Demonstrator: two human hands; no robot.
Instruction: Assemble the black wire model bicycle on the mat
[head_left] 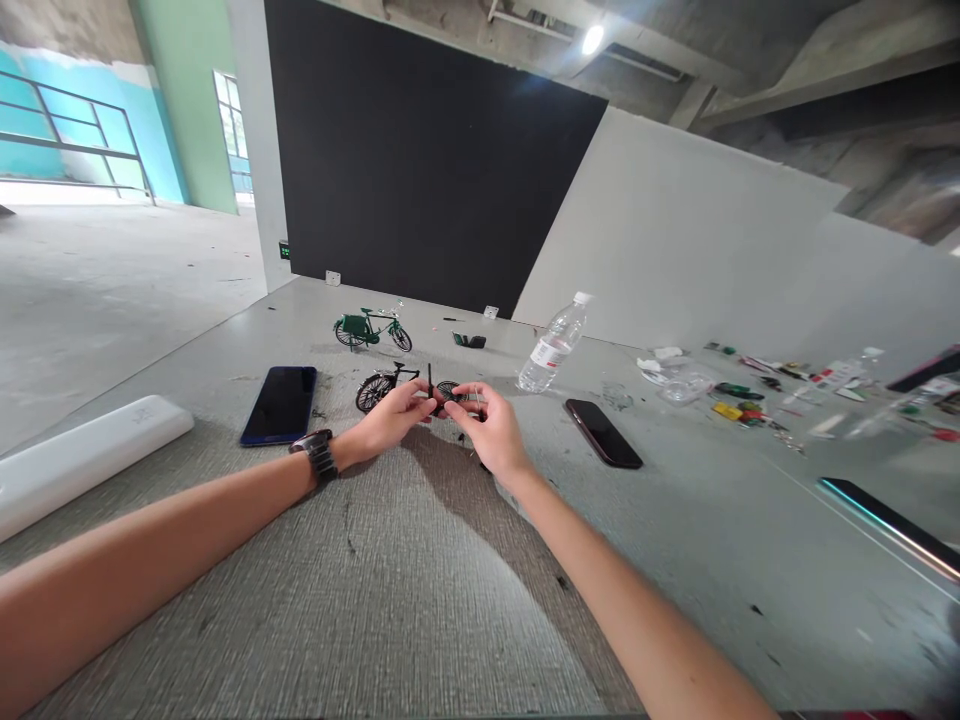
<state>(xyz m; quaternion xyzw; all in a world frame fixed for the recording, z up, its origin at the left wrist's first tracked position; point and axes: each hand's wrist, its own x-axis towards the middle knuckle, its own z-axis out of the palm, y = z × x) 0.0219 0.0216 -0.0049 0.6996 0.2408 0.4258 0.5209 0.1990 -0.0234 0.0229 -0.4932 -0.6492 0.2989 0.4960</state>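
While the grey table (360, 600) spread across the lower half of the frame, with the black panel (427, 150) rising behind it at upper centre, I studied the work from my distant seat. A long white object (97, 460) lay at the left edge, and a clear bottle (551, 350) leaned in my tilted view, right of centre. Both hands met mid-frame: the left hand (390, 415) had thumb and finger pinched on something small and dark, while the right hand (495, 430) curled its fingers close beside it, though I could not tell whether they were gripping. Above them stood a green model bicycle (367, 328). Just left of the fingertips, at the centre of the frame, was the black model bicycle (381, 383), partly hidden by the left hand. I judged it light and stiff but fragile, its thin spokes easy to bend, so the frame tubes seemed a better hold than the rims. The front wheel (448, 388) showed between the hands; whether it was attached I could not see. Smallest, a slim dark piece (430, 376) stood upright at the left fingertips, probably rigid, slippery and best pinched lightly.
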